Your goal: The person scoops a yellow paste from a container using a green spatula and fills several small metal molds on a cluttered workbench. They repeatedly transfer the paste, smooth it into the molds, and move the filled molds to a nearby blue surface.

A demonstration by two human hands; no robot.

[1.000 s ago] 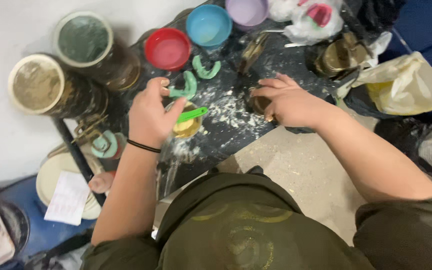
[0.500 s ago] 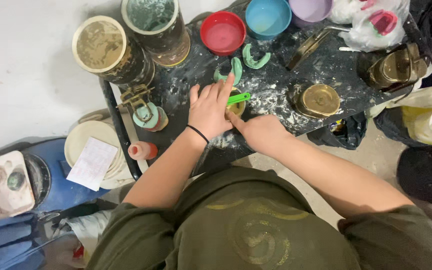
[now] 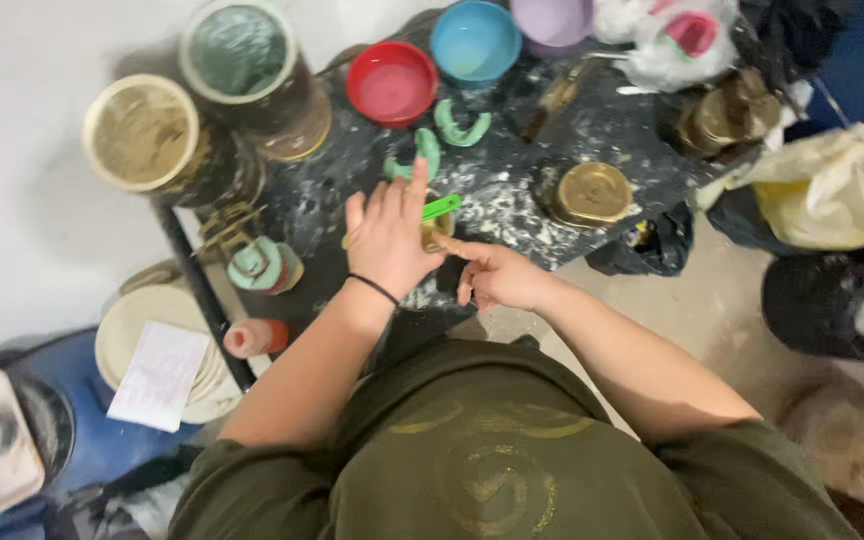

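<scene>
My left hand (image 3: 390,238) lies palm down on the black, powder-speckled table (image 3: 512,215), index finger stretched forward. It covers and grips a small round brass container (image 3: 438,230), and a bright green handle (image 3: 442,207) sticks out beside it. My right hand (image 3: 497,277) is just right of it, fingers curled, its index fingertip touching the brass container's near side. Two pale green curved trays (image 3: 462,125) (image 3: 414,155) lie just beyond my left fingertips.
At the table's far edge stand a red bowl (image 3: 392,82), a blue bowl (image 3: 475,42) and a purple bowl (image 3: 552,20). Two large open tins (image 3: 142,132) (image 3: 239,52) stand left. A brass flask (image 3: 592,193) sits right. Plates with a paper (image 3: 157,375) are below left.
My right hand left the brass flask on the right and came in beside my left hand. My left hand stayed on the small brass container and its index finger has straightened.
</scene>
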